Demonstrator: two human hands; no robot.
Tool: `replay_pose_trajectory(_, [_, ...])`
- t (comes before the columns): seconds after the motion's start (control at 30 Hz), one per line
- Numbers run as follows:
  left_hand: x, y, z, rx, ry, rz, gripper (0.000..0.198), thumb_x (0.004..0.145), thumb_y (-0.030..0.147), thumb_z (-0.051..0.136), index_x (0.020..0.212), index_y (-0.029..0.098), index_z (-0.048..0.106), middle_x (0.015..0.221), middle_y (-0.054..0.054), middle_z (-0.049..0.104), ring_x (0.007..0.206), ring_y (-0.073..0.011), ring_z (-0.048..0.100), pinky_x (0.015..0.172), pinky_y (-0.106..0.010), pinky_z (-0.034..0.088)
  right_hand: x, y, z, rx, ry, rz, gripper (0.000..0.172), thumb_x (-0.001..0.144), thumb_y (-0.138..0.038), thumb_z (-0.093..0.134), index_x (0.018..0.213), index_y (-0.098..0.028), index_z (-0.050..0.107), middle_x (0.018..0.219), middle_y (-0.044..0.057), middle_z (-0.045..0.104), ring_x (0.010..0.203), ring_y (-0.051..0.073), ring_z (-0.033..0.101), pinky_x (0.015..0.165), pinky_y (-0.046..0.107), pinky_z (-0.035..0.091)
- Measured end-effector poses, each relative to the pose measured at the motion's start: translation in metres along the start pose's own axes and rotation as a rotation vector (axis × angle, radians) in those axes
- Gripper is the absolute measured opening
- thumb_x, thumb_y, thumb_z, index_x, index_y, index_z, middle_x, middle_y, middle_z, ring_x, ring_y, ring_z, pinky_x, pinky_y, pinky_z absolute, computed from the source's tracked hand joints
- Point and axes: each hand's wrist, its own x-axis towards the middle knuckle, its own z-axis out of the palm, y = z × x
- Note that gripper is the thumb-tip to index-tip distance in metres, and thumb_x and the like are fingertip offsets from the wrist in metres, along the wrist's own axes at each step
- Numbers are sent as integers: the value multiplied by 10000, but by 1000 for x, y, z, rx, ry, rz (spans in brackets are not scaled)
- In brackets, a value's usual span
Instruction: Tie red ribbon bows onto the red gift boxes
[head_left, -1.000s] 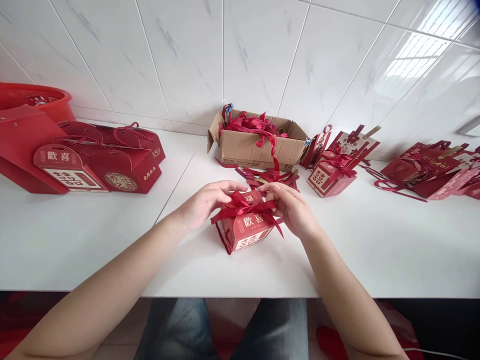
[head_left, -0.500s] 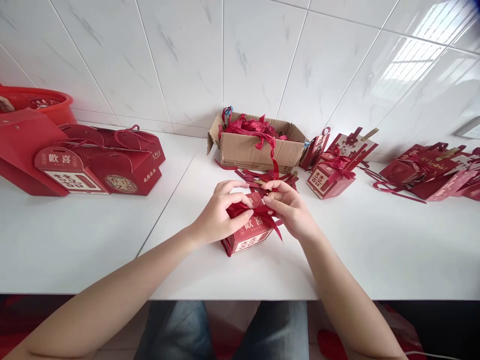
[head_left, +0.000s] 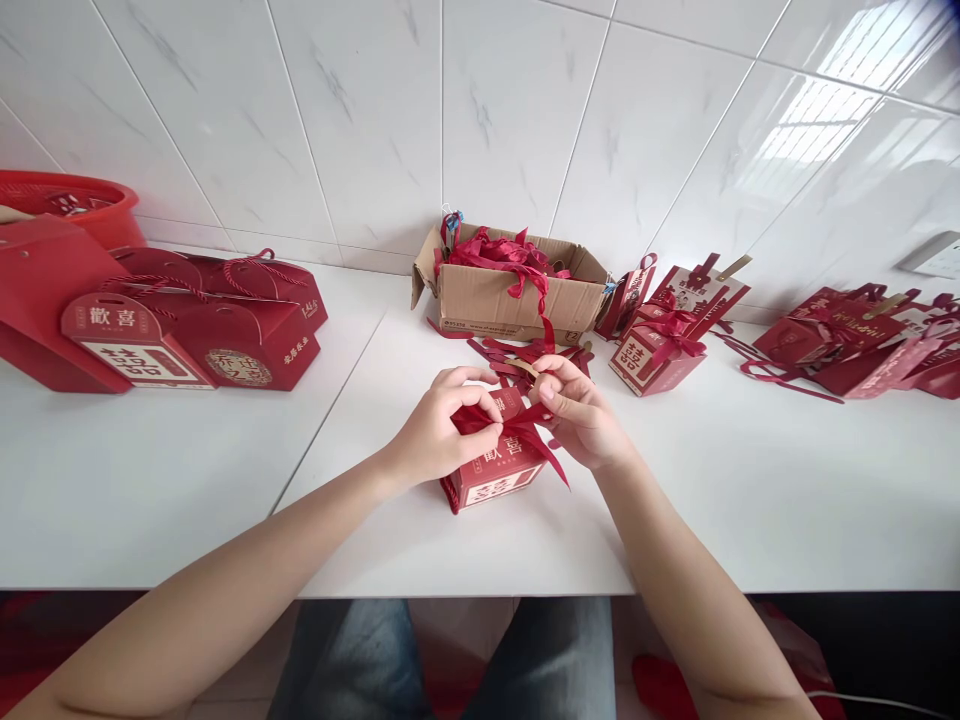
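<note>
A: ok, head cam: what's the left hand [head_left: 439, 430] up to?

B: Thumb and fingertips pinched on the red ribbon [head_left: 549, 458], right over the small red box [head_left: 501, 468]. That box sits on the white table [head_left: 750, 500] in front of the person, between both hands.

A: And the right hand [head_left: 583, 415]?

B: Fingers curled, thumb against the fingertips, just beside the ribbon's bow. Can't honestly tell if any ribbon is in that pinch, too small to make out.

A: What else is around?

B: Behind the box there's a heap of dark red strips [head_left: 501, 354], then a cardboard carton [head_left: 517, 300] stuffed with more ribbon. Off to the left, bigger red boxes [head_left: 255, 335] with rope handles, and on the right a bow-topped box [head_left: 675, 375].
</note>
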Motion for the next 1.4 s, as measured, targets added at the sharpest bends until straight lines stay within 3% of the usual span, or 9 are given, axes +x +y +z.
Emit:
replay_pose_trajectory(0.23, [-2,-5,0,-78,15,-36,111,738,314,650,768,207,664,1191,-75,596,1216,-285,487,1059,-449,367,3,5,-8,-48,1,5,270,827,-447,652,1047,-304,589,835,-21,564,685,100,527,629,228,462])
replay_pose_trajectory(0.37, [3,-10,-11,-363,23,-226,313,809,446,575,1014,224,656,1193,-70,611,1181,-286,525,1005,-433,419,6,4,-26,-161,-93,35,642,828,-692,472,1379,-371,396,1389,56,460,1200,217,521,968,397,465])
replay_pose_trajectory(0.47, [7,-16,-20,-516,68,-323,321,817,405,473,1019,222,643,1224,-62,611,1218,-303,491,991,-451,425,5,-3,-42,-256,-311,121,885,727,-771,519,1465,-345,285,1524,87,321,1353,279,388,1061,470,388])
replay_pose_trajectory(0.6, [10,-21,-22,-553,50,-358,352,649,262,452,939,192,640,1172,-71,629,1209,-307,491,988,-459,425,0,-9,-46,-383,-486,213,1162,577,-484,842,1500,-370,145,1578,93,206,1368,287,369,1062,461,389])
replay_pose_trajectory(0.83, [9,-18,-18,-659,-225,-526,443,649,224,516,1087,201,581,1034,-52,681,924,-238,641,768,-361,487,3,20,-26,-455,-387,197,1080,572,-299,872,1466,-259,267,1335,125,528,1189,251,545,1018,458,446])
replay_pose_trajectory(1.03, [12,-26,-16,-430,-1,-436,382,710,385,664,1017,179,572,1095,-72,630,1012,-228,592,859,-354,456,3,29,-14,-409,-176,-40,1227,558,-302,885,1504,-305,104,1443,133,415,1269,266,496,1044,450,430])
replay_pose_trajectory(1.17, [12,-27,-15,-258,154,-412,340,744,492,641,822,176,539,850,-25,596,812,-175,561,742,-310,439,6,29,-15,-528,18,-241,1216,597,-384,858,1512,-286,63,1444,141,406,1312,267,453,1103,463,365])
replay_pose_trajectory(1.27, [10,-22,-16,-286,42,-341,321,781,471,608,701,177,506,660,14,500,649,-132,483,635,-273,390,10,29,-22,-650,61,-423,1229,586,-404,858,1510,-289,55,1508,141,299,1386,271,351,1145,469,298])
replay_pose_trajectory(1.4, [7,-23,-11,-305,-79,-320,304,788,453,611,698,179,514,652,20,470,621,-122,455,595,-258,365,13,25,-31,-725,158,-480,1198,612,-440,827,1506,-280,46,1509,149,283,1372,276,369,1130,478,318])
